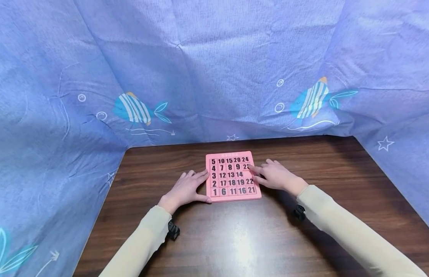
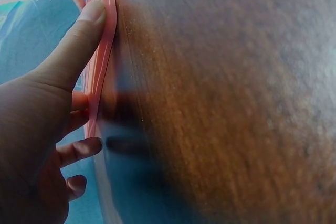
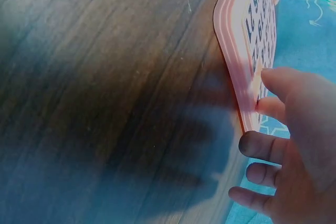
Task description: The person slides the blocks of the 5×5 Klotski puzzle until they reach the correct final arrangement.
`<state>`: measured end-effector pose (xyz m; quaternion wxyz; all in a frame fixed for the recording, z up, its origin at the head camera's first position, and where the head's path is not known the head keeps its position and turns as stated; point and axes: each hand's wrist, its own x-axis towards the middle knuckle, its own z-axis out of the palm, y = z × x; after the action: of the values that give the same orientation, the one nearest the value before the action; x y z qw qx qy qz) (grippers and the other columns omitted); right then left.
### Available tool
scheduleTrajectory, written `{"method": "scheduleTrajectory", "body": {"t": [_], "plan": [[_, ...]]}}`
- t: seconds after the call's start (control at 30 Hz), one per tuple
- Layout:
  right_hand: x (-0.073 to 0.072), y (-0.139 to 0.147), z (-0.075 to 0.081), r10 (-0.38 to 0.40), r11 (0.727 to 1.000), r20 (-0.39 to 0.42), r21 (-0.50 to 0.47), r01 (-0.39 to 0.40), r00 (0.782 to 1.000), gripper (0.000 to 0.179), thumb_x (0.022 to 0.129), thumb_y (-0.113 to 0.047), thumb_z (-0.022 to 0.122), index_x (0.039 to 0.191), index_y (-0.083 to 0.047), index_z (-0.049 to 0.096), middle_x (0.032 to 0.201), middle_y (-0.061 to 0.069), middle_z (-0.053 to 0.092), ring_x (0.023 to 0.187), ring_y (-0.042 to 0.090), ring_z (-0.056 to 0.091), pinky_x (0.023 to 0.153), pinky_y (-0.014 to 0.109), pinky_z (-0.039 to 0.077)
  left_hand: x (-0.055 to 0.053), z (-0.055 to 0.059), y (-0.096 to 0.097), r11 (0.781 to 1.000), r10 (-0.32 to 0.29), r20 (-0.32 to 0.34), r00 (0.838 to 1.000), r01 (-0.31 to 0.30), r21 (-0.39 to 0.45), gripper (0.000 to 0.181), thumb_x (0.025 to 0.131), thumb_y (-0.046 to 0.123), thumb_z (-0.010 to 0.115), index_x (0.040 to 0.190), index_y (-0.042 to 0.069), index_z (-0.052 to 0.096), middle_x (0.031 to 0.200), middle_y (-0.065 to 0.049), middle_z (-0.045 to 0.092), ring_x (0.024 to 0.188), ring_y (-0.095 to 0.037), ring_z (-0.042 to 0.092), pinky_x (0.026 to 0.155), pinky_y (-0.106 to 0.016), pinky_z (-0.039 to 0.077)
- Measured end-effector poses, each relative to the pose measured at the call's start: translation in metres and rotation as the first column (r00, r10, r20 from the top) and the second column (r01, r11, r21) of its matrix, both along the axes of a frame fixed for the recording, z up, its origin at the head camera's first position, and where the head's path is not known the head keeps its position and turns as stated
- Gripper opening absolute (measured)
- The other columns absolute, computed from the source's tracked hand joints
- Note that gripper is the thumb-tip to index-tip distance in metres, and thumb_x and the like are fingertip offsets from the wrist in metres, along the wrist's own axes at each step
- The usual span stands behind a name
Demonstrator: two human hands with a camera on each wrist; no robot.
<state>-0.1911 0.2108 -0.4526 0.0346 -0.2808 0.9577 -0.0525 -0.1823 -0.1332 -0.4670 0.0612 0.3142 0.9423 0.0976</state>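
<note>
A pink number slide puzzle (image 1: pixel 232 195) lies flat on the table, with black numerals on its square tiles. The third row has a gap at its right end. At the puzzle's left side my left hand (image 1: pixel 187 187) holds the frame, thumb at the near corner and fingers along the left edge. My right hand (image 1: pixel 275 175) reaches over the right edge, its index fingertip on the tile numbered 23, partly covering the numeral. The right thumb is by the 22 tile. In the right wrist view the other right fingers (image 3: pixel 262 147) stay off the tiles.
The dark wooden table (image 1: pixel 214 238) carries the puzzle near its far half. A blue cloth (image 1: pixel 218 69) printed with fish hangs behind and beside the table. Black straps with small devices (image 1: pixel 299 212) sit at both wrists.
</note>
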Motion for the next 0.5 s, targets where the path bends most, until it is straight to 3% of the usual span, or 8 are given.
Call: {"method": "scheduleTrajectory", "body": {"t": [0.5], "plan": [[0.020, 0.008, 0.006, 0.113, 0.993, -0.047, -0.036, -0.114, 0.993, 0.042, 0.092, -0.039, 0.056, 0.131, -0.025, 0.057, 0.098, 0.002, 0.068, 0.080, 0.021, 0.047, 0.074, 0.044, 0.040, -0.002, -0.001, -0.001, 1.000, 0.005, 0.003, 1.000, -0.005, 0.007, 0.103, 0.065, 0.077, 0.060, 0.146, 0.020, 0.034, 0.151, 0.003, 0.032, 0.110, -0.019, 0.042, 0.091, -0.039, 0.030]]}}
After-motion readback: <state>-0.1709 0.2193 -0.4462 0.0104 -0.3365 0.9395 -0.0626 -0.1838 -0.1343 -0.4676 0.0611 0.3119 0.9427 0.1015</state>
